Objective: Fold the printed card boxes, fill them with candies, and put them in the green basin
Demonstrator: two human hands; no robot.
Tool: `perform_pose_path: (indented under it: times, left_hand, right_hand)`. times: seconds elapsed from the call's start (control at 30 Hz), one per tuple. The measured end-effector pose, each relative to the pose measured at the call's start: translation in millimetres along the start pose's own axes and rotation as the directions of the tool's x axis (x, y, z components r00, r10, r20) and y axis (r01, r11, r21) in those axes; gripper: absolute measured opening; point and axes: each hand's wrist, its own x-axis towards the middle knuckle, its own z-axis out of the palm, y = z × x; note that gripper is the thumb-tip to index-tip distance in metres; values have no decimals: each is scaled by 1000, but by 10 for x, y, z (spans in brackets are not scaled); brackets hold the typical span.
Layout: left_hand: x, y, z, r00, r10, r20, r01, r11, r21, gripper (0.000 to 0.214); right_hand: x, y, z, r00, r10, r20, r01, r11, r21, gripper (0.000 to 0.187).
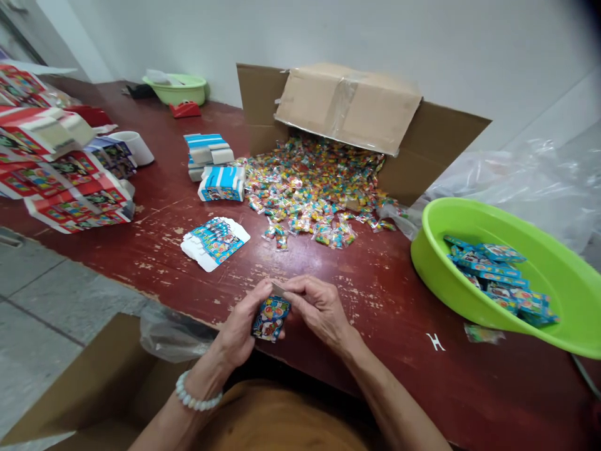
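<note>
My left hand (244, 326) and my right hand (319, 307) meet near the front edge of the dark red table (375, 294). Together they hold a small blue printed box (271, 318), fingers pinched on its top flap. A bead bracelet circles my left wrist. A little stack of flat blue box blanks (215, 241) lies just beyond my hands. Further back, a heap of small colourful wrapped sweets (310, 188) spills from a cardboard carton (357, 119) lying on its side. At my right stands a green basin (436, 250) holding several closed blue boxes (498, 279).
Red printed cartons (61, 169) are piled at the left, with blue-and-white folded boxes (213, 166) behind. A second green basin (176, 88) and a red tape dispenser (184, 109) sit at the back. Clear plastic sheeting (530, 175) lies at right. An open carton (94, 382) stands on the floor.
</note>
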Motion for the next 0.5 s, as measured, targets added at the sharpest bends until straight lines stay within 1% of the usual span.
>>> perform_pose_path:
  times: [0.03,0.07,0.1,0.13,0.17,0.2,0.23,0.3,0.37,0.43,0.5]
  left_hand:
    - [-7,23,4,999,-49,14,49,998,-35,39]
    - [-10,40,10,997,-76,27,77,995,-56,42]
    - [-10,49,17,996,-80,36,82,995,-64,44]
    - [-8,51,25,997,-63,37,65,996,-62,46]
    - [-3,47,33,999,-38,35,39,998,-50,48]
    - [3,38,40,999,-15,31,16,999,-32,51]
    - [10,28,44,1000,5,27,-5,1000,-13,53]
    - [22,8,46,999,32,14,-32,999,25,60]
    - [31,-3,40,999,41,-4,-40,998,56,66]
    - [37,-12,31,999,42,-21,-41,996,78,72]
    - [45,-26,21,999,37,-28,-35,995,92,74]
  right_hand:
    - [-1,-19,-24,997,-47,54,50,998,-46,11]
    - [0,-37,-44,992,-69,105,77,994,-76,12]
    - [3,-52,-57,989,-66,131,79,992,-98,12]
    - [10,-63,-62,991,-40,129,54,993,-106,12]
    - [19,-69,-57,993,12,115,-1,996,-92,12]
    - [32,-71,-44,991,87,106,-82,995,-49,12]
    - [47,-70,-25,979,172,113,-175,984,18,14]
    - [81,-61,22,937,310,159,-335,927,168,18]
    - [114,-51,66,915,365,168,-398,886,240,22]
    - [144,-46,94,911,390,131,-411,879,240,24]
    - [171,-46,103,897,419,137,-441,860,256,26]
